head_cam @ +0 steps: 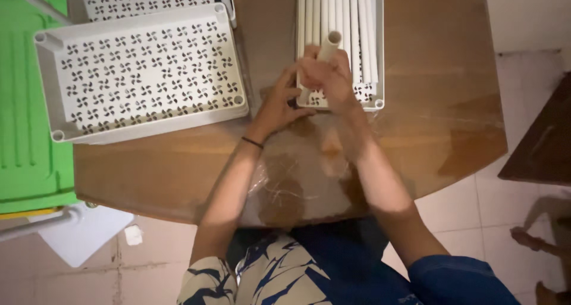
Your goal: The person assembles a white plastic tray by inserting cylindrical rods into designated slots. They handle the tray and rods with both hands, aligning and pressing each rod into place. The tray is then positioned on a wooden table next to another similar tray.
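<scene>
The right hand (326, 79) grips a white tube (329, 45) over the tube tray (378, 73); the left hand (279, 105), fingers spread, steadies the tray's near corner. The tube looks set to push into that corner.

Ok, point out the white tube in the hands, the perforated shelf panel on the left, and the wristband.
White tube (331, 43), head view, on its upper wall near the open end.
Perforated shelf panel (143, 67), head view, middle of its patterned face.
Wristband (252, 142), head view, the dark band on the left wrist.

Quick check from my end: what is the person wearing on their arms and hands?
Both forearms are bare, no gloves on either hand. The left hand has a thin dark band at the wrist. The right hand wears nothing. A blue sleeve covers the right upper arm.
</scene>
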